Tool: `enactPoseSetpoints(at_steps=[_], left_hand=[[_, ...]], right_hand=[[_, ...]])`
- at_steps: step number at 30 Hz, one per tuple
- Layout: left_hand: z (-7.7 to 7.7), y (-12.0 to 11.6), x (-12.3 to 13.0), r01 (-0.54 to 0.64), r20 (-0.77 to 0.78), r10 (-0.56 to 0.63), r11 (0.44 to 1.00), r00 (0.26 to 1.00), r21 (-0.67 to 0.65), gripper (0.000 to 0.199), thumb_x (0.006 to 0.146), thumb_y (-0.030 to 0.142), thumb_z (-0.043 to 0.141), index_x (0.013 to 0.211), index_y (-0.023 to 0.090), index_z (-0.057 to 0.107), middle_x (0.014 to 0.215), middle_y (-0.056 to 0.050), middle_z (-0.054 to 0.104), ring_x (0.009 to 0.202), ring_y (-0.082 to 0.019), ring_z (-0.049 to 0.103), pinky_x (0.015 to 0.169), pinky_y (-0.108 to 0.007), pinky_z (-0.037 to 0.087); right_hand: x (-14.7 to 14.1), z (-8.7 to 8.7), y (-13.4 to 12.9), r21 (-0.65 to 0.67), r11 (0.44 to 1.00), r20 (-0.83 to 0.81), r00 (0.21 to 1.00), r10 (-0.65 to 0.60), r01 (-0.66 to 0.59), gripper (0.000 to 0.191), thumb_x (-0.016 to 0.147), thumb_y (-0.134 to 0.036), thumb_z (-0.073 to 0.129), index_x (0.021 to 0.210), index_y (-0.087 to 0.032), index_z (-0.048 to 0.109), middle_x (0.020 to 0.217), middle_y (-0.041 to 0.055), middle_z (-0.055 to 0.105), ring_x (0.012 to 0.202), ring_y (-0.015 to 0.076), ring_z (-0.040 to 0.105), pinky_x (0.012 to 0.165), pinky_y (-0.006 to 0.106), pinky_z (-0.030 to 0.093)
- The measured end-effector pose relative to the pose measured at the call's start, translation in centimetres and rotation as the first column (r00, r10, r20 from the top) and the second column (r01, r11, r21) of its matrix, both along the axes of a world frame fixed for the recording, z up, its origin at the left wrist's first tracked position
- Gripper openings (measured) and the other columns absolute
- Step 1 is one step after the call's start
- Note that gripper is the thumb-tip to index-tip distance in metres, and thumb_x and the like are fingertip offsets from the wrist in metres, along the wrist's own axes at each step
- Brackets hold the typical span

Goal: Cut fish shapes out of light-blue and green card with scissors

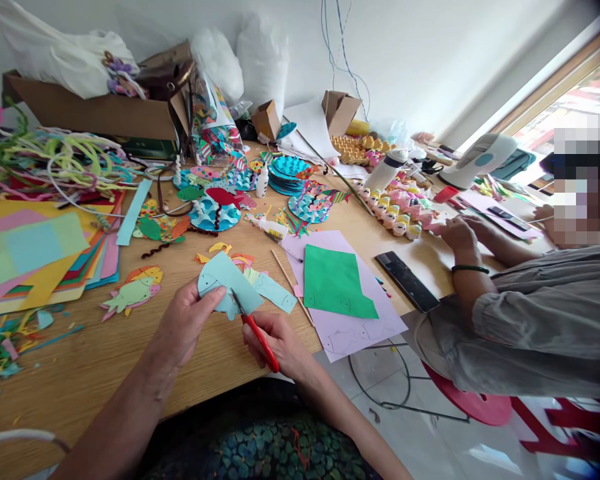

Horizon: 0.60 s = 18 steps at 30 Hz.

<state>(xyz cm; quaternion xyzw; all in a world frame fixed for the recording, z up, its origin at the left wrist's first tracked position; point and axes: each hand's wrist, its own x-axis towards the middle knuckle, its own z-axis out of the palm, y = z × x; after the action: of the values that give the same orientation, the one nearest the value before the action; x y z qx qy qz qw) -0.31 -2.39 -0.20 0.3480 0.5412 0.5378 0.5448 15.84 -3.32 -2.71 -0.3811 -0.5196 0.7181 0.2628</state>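
Note:
My left hand [193, 310] pinches a light blue sheet of paper [243, 283] with a fish outline drawn on it. In my right hand [283, 337] is a pair of red-handled scissors [260, 340], its blades at the paper's lower edge. Just behind the sheet lie a light blue paper strip [277, 291] with a drawn fish and several yellow and orange scraps [219, 247]. To the right, a green sheet [333, 277] rests on a lilac sheet [367, 333] with drawn fish. Cut paper fish [133, 298] lie to the left of my left hand.
Stacked coloured paper [45, 240], pipe cleaners [55, 157] and scraps [5, 350] cover the left side. Decorated blue plates [215, 212] and a glue bottle [263, 181] stand behind. A phone [407, 280] lies near the right edge, beside a seated person [545, 320].

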Motion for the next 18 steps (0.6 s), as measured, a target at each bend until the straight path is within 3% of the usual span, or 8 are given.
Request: enactPoseSetpoints(at_steps=[9,14,18], left_hand=[[0.22,-0.05,-0.21,0.013,-0.062,-0.010,0.999,0.998,0.036,0.015,0.064,0.028,0.071,0.057,0.018,0.063,0.053,0.002,0.062,0.055,-0.014,0.052,0.057,-0.025,0.043],[0.04,-0.37,-0.05,0.012,-0.038,-0.011,0.999,0.999,0.036,0.013,0.064,0.030,0.072,0.068,0.018,0.069,0.061,0.001,0.066,0.061,-0.015,0.054,0.061,-0.025,0.045],[-0.20,-0.50,-0.03,0.026,-0.053,-0.025,0.999,0.998,0.022,0.015,0.064,0.031,0.073,0.065,0.017,0.068,0.060,0.001,0.066,0.060,-0.014,0.053,0.061,-0.025,0.045]], right_hand=[[0.22,-0.58,-0.21,0.069,0.998,0.041,0.999,0.010,-0.012,0.041,0.084,-0.048,0.059,0.062,-0.018,0.041,0.053,-0.0066,0.038,0.045,0.0053,0.034,0.040,0.019,0.025],[0.11,-0.33,-0.17,0.031,0.999,0.014,1.000,0.008,-0.009,0.042,0.082,-0.049,0.061,0.060,-0.019,0.042,0.051,-0.0068,0.039,0.042,0.0058,0.036,0.039,0.019,0.029],[-0.01,-0.19,-0.13,-0.001,1.000,0.001,1.000,0.007,-0.007,0.045,0.079,-0.054,0.063,0.060,-0.019,0.043,0.049,-0.0069,0.040,0.040,0.0058,0.037,0.037,0.018,0.032]])
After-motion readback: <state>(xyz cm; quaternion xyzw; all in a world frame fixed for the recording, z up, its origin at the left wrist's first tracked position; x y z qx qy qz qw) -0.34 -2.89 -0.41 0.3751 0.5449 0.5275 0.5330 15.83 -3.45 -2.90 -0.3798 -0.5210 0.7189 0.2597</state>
